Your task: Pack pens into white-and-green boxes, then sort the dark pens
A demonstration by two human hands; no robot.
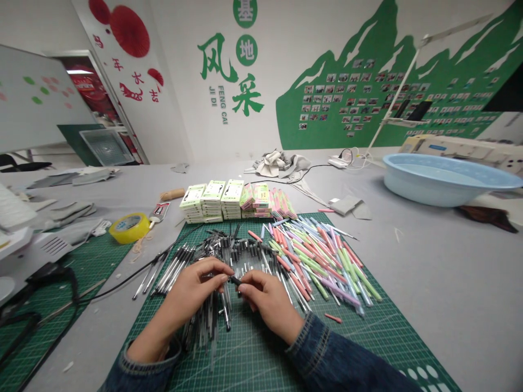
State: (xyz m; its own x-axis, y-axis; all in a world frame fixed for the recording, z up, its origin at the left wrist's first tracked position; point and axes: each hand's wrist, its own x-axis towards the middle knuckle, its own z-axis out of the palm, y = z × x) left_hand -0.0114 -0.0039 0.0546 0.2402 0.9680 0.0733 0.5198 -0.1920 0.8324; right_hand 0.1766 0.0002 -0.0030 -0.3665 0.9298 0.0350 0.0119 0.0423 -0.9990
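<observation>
Green gridded mat (261,359) spreads beneath a heap of black pens (175,267), over whose near edge your left hand (199,284) and right hand (269,300) together pinch a slim black piece (236,281), which a slack grip could drop among its look-alikes, your fingers hiding its ends.

On the table (457,283), the cutting mat (253,354) stretched out before me. A pen part (236,280) was between my left hand (192,288) and my right hand (272,302), above the mat. One heap of pens (175,267) lay on the mat's left half, another heap (310,253) on its right. Boxes (232,198) stood along its far edge, with a cloth pile (281,163) behind them, near the table's far edge. A tape roll (129,235) lay left of the mat's far left corner; a basin (433,182) stood toward the table's far right corner.
</observation>
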